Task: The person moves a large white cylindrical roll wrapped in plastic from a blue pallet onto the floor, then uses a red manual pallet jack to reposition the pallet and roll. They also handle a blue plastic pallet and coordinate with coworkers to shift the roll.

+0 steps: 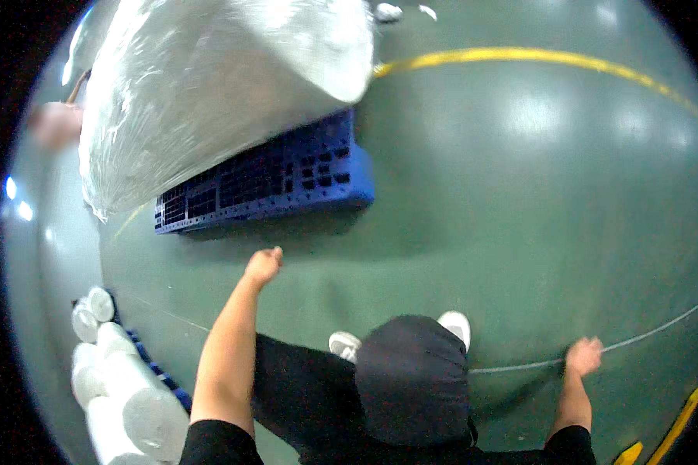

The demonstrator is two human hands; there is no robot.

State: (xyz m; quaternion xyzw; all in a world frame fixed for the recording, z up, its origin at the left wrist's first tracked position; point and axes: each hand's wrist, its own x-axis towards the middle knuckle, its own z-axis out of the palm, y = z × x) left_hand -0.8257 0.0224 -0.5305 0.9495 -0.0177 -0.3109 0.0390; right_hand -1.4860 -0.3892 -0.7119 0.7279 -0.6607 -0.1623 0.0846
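Note:
My left hand (265,265) is held out ahead of my body, its fingers curled closed with nothing visible in them. It is nearest to the blue plastic pallet (337,180), apart from its near side. A bulky load in clear plastic wrap (233,85) rests on the pallet and overhangs its edge; the wrap hides the contents. Out to the right is my right hand (584,356), its fingers loosely curled, and I see no object in it. In the picture it overlaps a pale line (659,328) across the green floor.
White rolls (155,418) stand at the lower left beside a blue edge. Another person's blurred part (57,125) shows behind the load. A yellow floor line (512,54) curves across the far side. Yellow bars (677,426) lie at the lower right. White scraps (388,12) are at the top.

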